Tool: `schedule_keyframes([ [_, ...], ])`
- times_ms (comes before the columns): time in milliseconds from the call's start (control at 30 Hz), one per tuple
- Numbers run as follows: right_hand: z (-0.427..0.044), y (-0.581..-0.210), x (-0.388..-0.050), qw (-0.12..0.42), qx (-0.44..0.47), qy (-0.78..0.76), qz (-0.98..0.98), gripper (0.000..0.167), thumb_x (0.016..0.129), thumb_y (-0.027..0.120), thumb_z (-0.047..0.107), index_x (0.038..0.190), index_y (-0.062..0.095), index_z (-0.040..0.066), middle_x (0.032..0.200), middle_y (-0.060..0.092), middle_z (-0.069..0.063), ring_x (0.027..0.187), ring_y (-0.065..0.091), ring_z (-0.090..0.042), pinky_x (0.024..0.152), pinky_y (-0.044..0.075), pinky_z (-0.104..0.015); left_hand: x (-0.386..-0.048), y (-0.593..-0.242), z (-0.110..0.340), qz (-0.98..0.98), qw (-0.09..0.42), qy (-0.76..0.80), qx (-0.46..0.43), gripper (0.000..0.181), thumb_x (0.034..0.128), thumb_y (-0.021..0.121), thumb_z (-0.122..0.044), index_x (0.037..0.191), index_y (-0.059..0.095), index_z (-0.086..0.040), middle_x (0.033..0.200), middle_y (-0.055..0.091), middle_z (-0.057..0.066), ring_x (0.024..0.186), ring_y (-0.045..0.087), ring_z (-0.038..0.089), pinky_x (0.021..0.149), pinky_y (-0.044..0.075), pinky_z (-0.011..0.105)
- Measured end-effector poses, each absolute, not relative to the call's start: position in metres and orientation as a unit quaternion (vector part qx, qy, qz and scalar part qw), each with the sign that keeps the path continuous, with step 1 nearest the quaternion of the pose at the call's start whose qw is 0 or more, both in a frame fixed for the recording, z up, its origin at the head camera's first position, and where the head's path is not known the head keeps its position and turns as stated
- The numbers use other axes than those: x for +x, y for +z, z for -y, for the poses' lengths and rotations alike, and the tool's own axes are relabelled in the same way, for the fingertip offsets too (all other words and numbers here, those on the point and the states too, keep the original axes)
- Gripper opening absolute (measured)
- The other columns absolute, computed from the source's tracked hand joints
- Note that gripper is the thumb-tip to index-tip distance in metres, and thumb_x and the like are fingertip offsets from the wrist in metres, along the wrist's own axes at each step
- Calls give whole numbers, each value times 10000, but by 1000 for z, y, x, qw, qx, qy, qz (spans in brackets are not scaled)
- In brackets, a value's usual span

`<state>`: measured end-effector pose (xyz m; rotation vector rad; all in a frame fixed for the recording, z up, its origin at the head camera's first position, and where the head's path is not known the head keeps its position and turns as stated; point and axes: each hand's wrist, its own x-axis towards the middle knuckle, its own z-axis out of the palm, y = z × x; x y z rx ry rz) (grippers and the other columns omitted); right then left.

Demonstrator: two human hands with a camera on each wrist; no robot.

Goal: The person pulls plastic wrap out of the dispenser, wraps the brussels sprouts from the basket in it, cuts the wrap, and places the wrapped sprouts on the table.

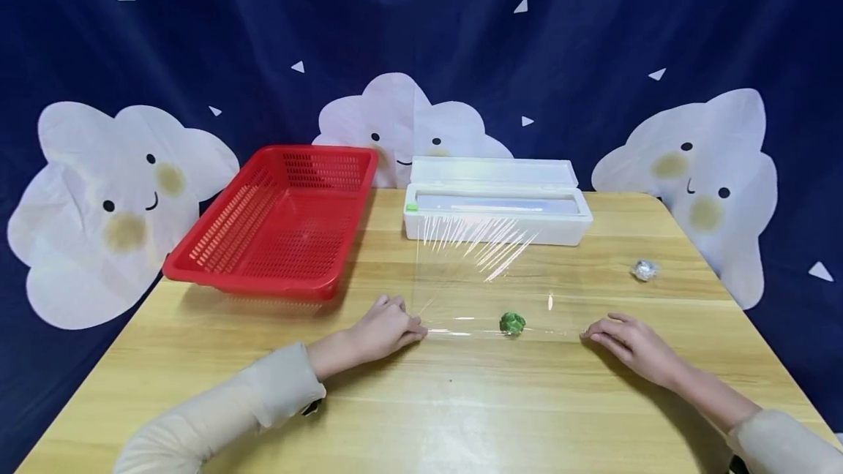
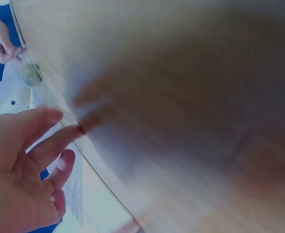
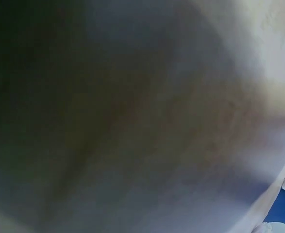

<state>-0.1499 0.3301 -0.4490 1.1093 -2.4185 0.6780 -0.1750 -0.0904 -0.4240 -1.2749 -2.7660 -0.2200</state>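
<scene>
A clear sheet of cling film (image 1: 474,284) stretches from a white wrap dispenser box (image 1: 500,229) toward the front of the table. My left hand (image 1: 388,329) pinches its near left corner between thumb and fingers; the left wrist view shows that hand (image 2: 35,160) too. On the opposite side, my right hand (image 1: 626,346) pinches the near right corner. Between the two hands lies a small green crumpled piece, like a broccoli floret (image 1: 511,324), close to the film's front edge. It appears to lie beneath the film. The right wrist view is mostly dark and blurred.
A red perforated plastic basket (image 1: 323,284) stands at the back left. The dispenser's lid (image 1: 494,170) is raised, with a green cutter tab (image 1: 411,207) at its left. A small foil ball (image 1: 644,270) sits on the wooden table (image 1: 461,415) at the right.
</scene>
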Motion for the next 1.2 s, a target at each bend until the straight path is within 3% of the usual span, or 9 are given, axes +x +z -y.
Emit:
schedule_keyframes([
  [233, -326, -444, -155, 165, 309, 254, 902, 162, 783, 646, -22, 809, 657, 138, 769, 665, 56, 743, 604, -57, 717, 422, -117, -182, -422, 91, 927, -8, -156, -342, 156, 855, 616, -287, 917, 737, -210, 915, 701, -83, 760, 424, 116, 700, 234, 342],
  [533, -314, -435, -161, 41, 210, 319, 923, 165, 893, 539, 35, 773, 615, 120, 688, 639, 91, 647, 597, 1, 654, 484, -207, -190, -419, 82, 945, -20, -185, -268, 187, 852, 571, -210, 697, 673, -236, 717, 650, -105, 745, 512, 143, 692, 258, 366],
  [733, -307, -430, -165, 6, 147, 325, 934, 171, 903, 522, 59, 764, 621, 76, 657, 621, 52, 603, 567, -23, 601, 465, -220, -199, -413, 68, 961, -22, -158, -228, 243, 783, 548, -174, 551, 607, -220, 569, 536, -121, 628, 494, 112, 679, 280, 351],
  [900, -304, -432, -165, 8, 127, 311, 942, 169, 890, 525, 88, 764, 636, 73, 645, 608, 42, 579, 525, -15, 581, 446, -219, -206, -410, 56, 971, -12, -96, -217, 251, 757, 585, -180, 509, 575, -221, 576, 538, -96, 596, 470, 135, 662, 284, 347],
  [1033, -301, -437, -164, 20, 133, 294, 946, 125, 841, 613, 147, 722, 624, 109, 630, 586, 69, 551, 450, -5, 543, 394, -214, -207, -408, 45, 978, -19, -20, -208, 197, 766, 625, -206, 571, 607, -185, 650, 584, -39, 628, 481, 157, 695, 308, 362],
  [1200, -297, -437, -164, 30, 128, 278, 952, 178, 806, 667, 159, 669, 560, 120, 630, 556, 63, 553, 413, -21, 542, 366, -209, -201, -407, 34, 977, -16, 75, -199, 152, 808, 648, -278, 765, 669, -134, 761, 636, 15, 714, 534, 184, 759, 371, 409],
])
